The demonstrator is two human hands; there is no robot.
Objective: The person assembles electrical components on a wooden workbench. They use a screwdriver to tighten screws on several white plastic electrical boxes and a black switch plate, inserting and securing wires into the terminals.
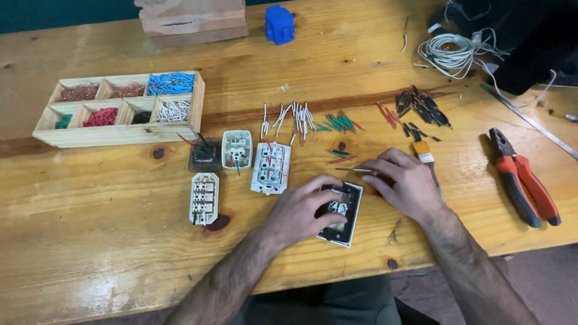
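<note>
My left hand (pixel 301 210) rests on a black-framed switch module (pixel 344 210) lying on the wooden table, fingers pressing its left side. My right hand (pixel 404 180) is just right of it, fingers pinched on a thin screwdriver (pixel 355 170) whose metal shaft points left above the module. Three white switch modules (pixel 204 197), (pixel 236 148), (pixel 271 167) and a dark one (pixel 205 156) lie to the left. Short cut wires lie beyond: white (pixel 295 117), green and red (pixel 340 123), black (pixel 421 108).
A wooden compartment tray (pixel 120 133) with sorted wire bits sits at the left. Orange-handled pliers (pixel 524 180) lie at the right, near a metal ruler (pixel 530 120). A coil of white cable (pixel 451 54), a blue plastic part (pixel 279 24) and a wooden box (pixel 192 21) are at the back.
</note>
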